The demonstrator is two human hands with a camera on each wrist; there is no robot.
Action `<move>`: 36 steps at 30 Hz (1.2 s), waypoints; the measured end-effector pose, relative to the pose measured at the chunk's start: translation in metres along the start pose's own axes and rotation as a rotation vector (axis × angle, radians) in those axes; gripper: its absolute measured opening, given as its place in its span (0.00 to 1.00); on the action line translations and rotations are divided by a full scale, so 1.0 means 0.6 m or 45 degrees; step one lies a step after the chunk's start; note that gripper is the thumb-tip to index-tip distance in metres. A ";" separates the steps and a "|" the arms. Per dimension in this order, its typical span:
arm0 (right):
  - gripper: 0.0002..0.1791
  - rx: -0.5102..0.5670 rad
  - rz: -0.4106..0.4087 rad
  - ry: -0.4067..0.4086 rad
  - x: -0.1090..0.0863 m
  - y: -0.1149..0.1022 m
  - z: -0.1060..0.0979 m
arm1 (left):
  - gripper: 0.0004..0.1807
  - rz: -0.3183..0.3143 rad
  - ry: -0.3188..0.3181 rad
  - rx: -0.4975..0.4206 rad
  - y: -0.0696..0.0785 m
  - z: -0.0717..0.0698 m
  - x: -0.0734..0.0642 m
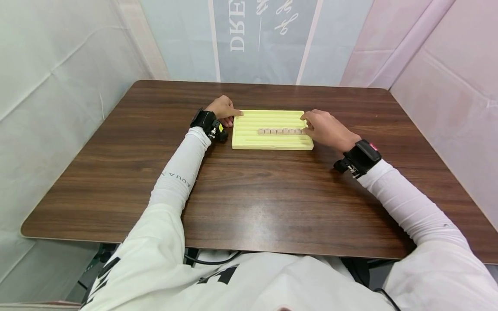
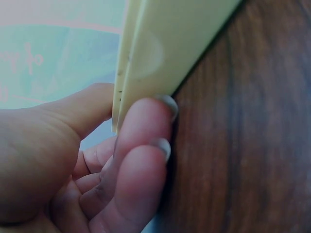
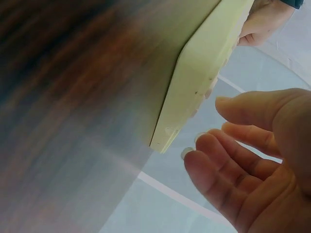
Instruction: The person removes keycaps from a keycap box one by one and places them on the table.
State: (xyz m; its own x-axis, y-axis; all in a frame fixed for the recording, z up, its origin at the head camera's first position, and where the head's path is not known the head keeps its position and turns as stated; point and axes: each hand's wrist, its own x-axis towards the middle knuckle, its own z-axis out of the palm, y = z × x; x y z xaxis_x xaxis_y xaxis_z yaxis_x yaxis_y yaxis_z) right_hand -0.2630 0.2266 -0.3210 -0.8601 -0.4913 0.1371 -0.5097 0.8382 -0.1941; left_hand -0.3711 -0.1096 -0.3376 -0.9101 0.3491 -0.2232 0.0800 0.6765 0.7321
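Observation:
A pale yellow rack (image 1: 268, 146) with long ridges across it lies flat on the table. Several small beige blocks (image 1: 279, 131) stand in one row along one of its grooves. At the rack's far left corner, my left hand (image 1: 223, 109) grips it, thumb on the rim; the left wrist view shows curled fingers (image 2: 143, 126) against the side wall. My right hand (image 1: 327, 128) is over the rack's right end, overlapping the last blocks in the head view. From the right wrist, its fingers (image 3: 209, 170) look loosely bent beside the rack, with nothing between them and the thumb.
The brown wood-grain table (image 1: 249, 194) extends around the rack on every side. Pale fabric walls (image 1: 70, 56) enclose its left, right and back. Both wrists wear black camera mounts (image 1: 359, 157). A black cable (image 1: 214, 261) hangs by the table's near edge.

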 end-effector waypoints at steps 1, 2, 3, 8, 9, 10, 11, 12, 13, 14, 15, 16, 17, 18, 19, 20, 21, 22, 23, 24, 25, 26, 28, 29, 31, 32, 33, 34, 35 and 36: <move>0.20 0.003 -0.005 -0.005 0.000 0.000 0.000 | 0.17 -0.002 -0.001 -0.001 0.000 0.000 -0.001; 0.19 0.006 -0.008 -0.009 0.001 0.001 0.000 | 0.17 -0.003 -0.001 -0.001 0.001 0.000 -0.002; 0.19 0.008 -0.011 -0.013 0.001 0.001 -0.001 | 0.17 -0.003 0.001 0.000 0.002 0.001 -0.002; 0.20 0.034 0.000 -0.092 0.001 0.002 -0.003 | 0.17 0.004 0.009 0.007 0.005 0.001 -0.004; 0.21 0.037 0.007 -0.112 0.001 0.002 -0.003 | 0.17 0.006 0.007 0.006 0.005 0.001 -0.004; 0.22 0.043 0.016 -0.132 0.000 0.002 -0.003 | 0.17 0.010 0.006 0.012 0.005 0.001 -0.004; 0.23 0.045 0.022 -0.147 0.000 0.002 -0.003 | 0.18 0.014 0.006 0.020 0.005 0.001 -0.004; 0.24 0.044 0.029 -0.161 0.000 0.002 -0.003 | 0.18 0.017 0.007 0.028 0.005 0.001 -0.004; 0.24 0.043 0.031 -0.167 0.001 0.002 -0.002 | 0.18 0.020 0.008 0.036 0.005 0.001 -0.004; 0.23 0.036 0.031 -0.172 0.001 0.002 -0.002 | 0.18 0.021 0.010 0.044 0.005 0.000 -0.004; 0.22 0.033 0.031 -0.178 0.002 0.002 -0.002 | 0.18 0.022 0.011 0.048 0.005 0.000 -0.004; 0.21 0.029 0.030 -0.183 0.002 0.001 -0.001 | 0.18 0.023 0.014 0.054 0.004 0.000 -0.004; 0.19 0.022 0.026 -0.188 0.003 0.000 -0.001 | 0.18 0.022 0.015 0.055 0.004 0.000 -0.004; 0.18 0.019 0.024 -0.195 0.003 -0.001 0.000 | 0.18 0.021 0.015 0.053 0.003 0.000 -0.004; 0.17 0.015 0.022 -0.201 0.004 -0.001 0.000 | 0.18 0.020 0.014 0.051 0.002 0.000 -0.004; 0.16 0.013 0.021 -0.206 0.004 -0.002 0.000 | 0.18 0.020 0.013 0.048 0.001 0.000 -0.004; 0.14 0.013 0.018 -0.210 0.005 -0.003 0.001 | 0.18 0.019 0.012 0.044 0.000 0.000 -0.004; 0.13 0.012 0.015 -0.212 0.005 -0.004 0.001 | 0.18 0.018 0.011 0.043 -0.001 0.000 -0.003; 0.12 0.010 0.010 -0.214 0.005 -0.004 0.001 | 0.18 0.016 0.009 0.042 -0.002 -0.001 -0.003; 0.11 0.008 0.005 -0.215 0.005 -0.004 0.002 | 0.18 0.016 0.010 0.042 -0.003 -0.001 -0.003; 0.10 0.002 0.000 -0.213 0.005 -0.004 0.002 | 0.18 0.015 0.009 0.042 -0.004 -0.001 -0.003; 0.10 0.000 -0.005 -0.212 0.004 -0.005 0.002 | 0.18 0.015 0.010 0.042 -0.005 -0.001 -0.003; 0.12 -0.005 -0.012 -0.210 0.004 -0.004 0.001 | 0.18 0.016 0.010 0.043 -0.006 -0.002 -0.003; 0.13 -0.009 -0.015 -0.210 0.003 -0.004 0.001 | 0.18 0.017 0.010 0.044 -0.006 -0.002 -0.003; 0.15 -0.013 -0.012 -0.212 0.003 -0.004 0.001 | 0.18 0.016 0.011 0.048 -0.006 -0.003 -0.003; 0.17 -0.013 -0.008 -0.216 0.003 -0.003 0.000 | 0.18 0.015 0.011 0.045 -0.006 -0.003 -0.003; 0.18 -0.013 -0.004 -0.219 0.004 -0.003 0.000 | 0.18 0.014 0.010 0.043 -0.005 -0.003 -0.004; 0.18 -0.013 -0.001 -0.225 0.004 -0.003 -0.001 | 0.18 0.013 0.012 0.042 -0.004 -0.003 -0.004; 0.19 -0.012 0.005 -0.232 0.004 -0.003 -0.001 | 0.18 0.010 0.012 0.040 -0.003 -0.004 -0.004; 0.19 -0.007 0.011 -0.239 0.004 -0.004 -0.002 | 0.18 0.006 0.013 0.037 -0.003 -0.004 -0.005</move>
State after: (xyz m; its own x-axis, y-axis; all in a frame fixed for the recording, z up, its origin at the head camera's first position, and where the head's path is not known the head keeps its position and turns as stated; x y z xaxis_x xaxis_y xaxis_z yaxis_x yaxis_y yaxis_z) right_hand -0.2640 0.2237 -0.3192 -0.8534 -0.5189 -0.0487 -0.5023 0.8437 -0.1893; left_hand -0.3696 -0.1131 -0.3366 -0.9137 0.3459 -0.2132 0.0959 0.6935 0.7141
